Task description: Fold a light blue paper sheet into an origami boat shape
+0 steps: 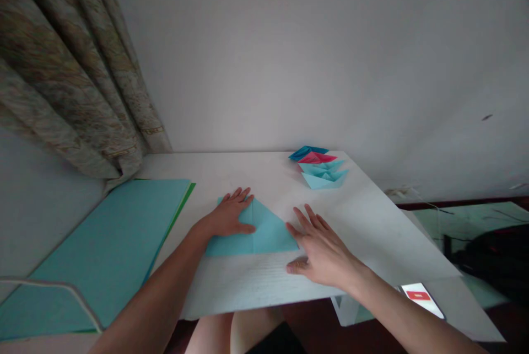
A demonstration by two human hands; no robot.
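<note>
A light blue sheet of paper [268, 232] lies flat on the white table, with a slanting right edge and a crease line running down its middle. My left hand [232, 215] rests spread on its left part, pressing it to the tabletop and hiding that corner. At the paper's right tip is my right hand [316, 246], fingers apart, the index fingertip by the slanted edge and the thumb below on the table. It grips nothing that I can see.
Several folded paper boats [325, 177] in light blue, pink and dark blue stand at the back right. Large coloured sheets [111, 232] are stacked on the left beside a curtain [74, 67]. A phone [422, 298] lies at the lower right; a white cable [53, 283] crosses the lower left.
</note>
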